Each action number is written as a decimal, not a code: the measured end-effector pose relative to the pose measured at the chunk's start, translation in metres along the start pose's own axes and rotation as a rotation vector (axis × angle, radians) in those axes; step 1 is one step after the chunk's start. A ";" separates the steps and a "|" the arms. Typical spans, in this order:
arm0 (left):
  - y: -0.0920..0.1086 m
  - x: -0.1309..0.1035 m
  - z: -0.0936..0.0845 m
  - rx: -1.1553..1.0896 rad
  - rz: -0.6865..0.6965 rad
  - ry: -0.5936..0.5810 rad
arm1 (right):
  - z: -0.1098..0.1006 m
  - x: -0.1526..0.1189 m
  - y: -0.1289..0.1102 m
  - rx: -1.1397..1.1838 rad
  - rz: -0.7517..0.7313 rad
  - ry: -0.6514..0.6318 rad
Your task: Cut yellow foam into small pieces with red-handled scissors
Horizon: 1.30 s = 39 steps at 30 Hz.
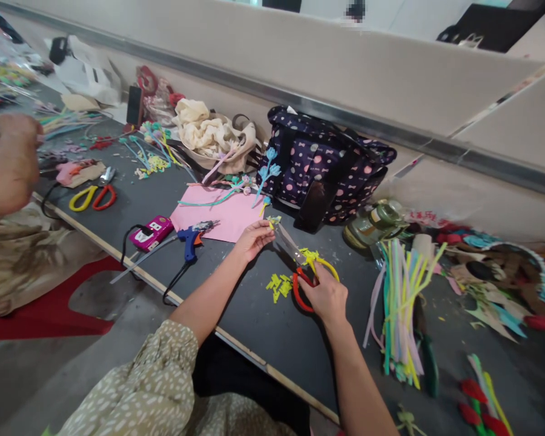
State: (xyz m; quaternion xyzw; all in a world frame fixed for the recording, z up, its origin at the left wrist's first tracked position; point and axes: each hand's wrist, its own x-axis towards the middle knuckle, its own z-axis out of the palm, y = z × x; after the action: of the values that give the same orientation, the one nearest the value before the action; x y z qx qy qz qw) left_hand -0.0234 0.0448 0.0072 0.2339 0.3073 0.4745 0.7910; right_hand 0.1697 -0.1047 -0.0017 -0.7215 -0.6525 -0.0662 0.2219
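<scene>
My right hand (326, 294) grips a pair of scissors (292, 247) by its red and yellow handles, blades pointing up and left. At the blade tips, the fingers of my left hand (254, 238) pinch a small yellow piece (271, 224), partly hidden by the fingertips. Short yellow cut strips (279, 286) lie in a pile on the dark table below the blades, and more yellow strips (309, 255) lie behind the scissors. Just beyond my left hand is a pink sheet (209, 212) with blue fuzzy-stem flowers (267, 172) at its far right.
A blue glue gun (191, 239) and a pink power strip (152, 234) lie left, with cords over the table edge. A patterned bag (318, 157) with a phone (315, 206) stands behind. Fuzzy stems (402, 303) lie right. A co-worker's arm (11, 163) is at far left.
</scene>
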 end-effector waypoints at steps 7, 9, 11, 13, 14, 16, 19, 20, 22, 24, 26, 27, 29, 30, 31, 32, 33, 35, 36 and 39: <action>-0.002 0.001 -0.003 0.029 0.029 -0.035 | -0.001 0.000 -0.001 0.018 -0.009 -0.001; -0.002 0.002 -0.004 0.042 0.038 -0.043 | -0.001 0.000 -0.002 0.018 -0.003 -0.006; -0.002 0.002 -0.004 0.053 0.043 -0.041 | -0.001 0.001 -0.002 0.015 0.000 -0.013; -0.002 0.001 -0.004 0.057 0.044 -0.032 | -0.002 0.001 -0.002 0.015 0.004 -0.021; -0.002 0.001 -0.003 0.058 0.043 -0.027 | -0.002 0.001 -0.003 0.018 0.006 -0.026; -0.001 0.001 -0.002 0.059 0.043 -0.019 | -0.003 0.001 -0.003 0.028 0.011 -0.030; -0.001 0.001 -0.002 0.051 0.045 -0.012 | -0.004 0.002 -0.005 0.058 0.027 -0.044; 0.000 0.001 -0.002 0.047 0.046 -0.010 | -0.004 0.002 -0.005 0.070 0.039 -0.054; 0.000 0.001 -0.001 0.044 0.043 -0.003 | -0.004 0.002 -0.005 0.091 0.069 -0.079; 0.001 0.000 -0.001 0.045 0.037 0.001 | -0.003 0.002 -0.005 0.101 0.090 -0.091; 0.001 0.000 0.000 0.046 0.029 -0.010 | -0.002 0.002 -0.004 0.105 0.090 -0.087; 0.001 0.000 0.000 0.044 0.028 -0.019 | -0.002 0.002 -0.004 0.108 0.086 -0.083; 0.001 -0.001 0.001 0.039 0.028 -0.036 | -0.002 0.001 -0.005 0.120 0.082 -0.077; 0.001 -0.001 0.001 0.039 0.028 -0.041 | -0.002 0.001 -0.005 0.127 0.080 -0.078; 0.000 -0.001 0.001 0.040 0.028 -0.043 | -0.002 0.002 -0.005 0.133 0.078 -0.083; 0.000 -0.001 0.001 0.044 0.025 -0.048 | -0.002 0.002 -0.005 0.138 0.078 -0.087; -0.001 -0.001 0.000 0.049 0.023 -0.052 | -0.002 0.001 -0.005 0.142 0.078 -0.091; -0.001 -0.001 0.000 0.053 0.017 -0.059 | -0.002 0.001 -0.006 0.150 0.077 -0.092; -0.002 -0.001 0.000 0.052 0.014 -0.062 | -0.002 0.001 -0.006 0.152 0.075 -0.087; -0.003 -0.001 0.000 0.052 0.008 -0.058 | -0.002 0.001 -0.006 0.152 0.058 -0.074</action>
State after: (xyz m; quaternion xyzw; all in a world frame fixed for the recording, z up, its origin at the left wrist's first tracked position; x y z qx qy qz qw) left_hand -0.0217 0.0421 0.0054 0.2694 0.2954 0.4624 0.7914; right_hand 0.1646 -0.1049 0.0021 -0.7232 -0.6421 0.0166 0.2537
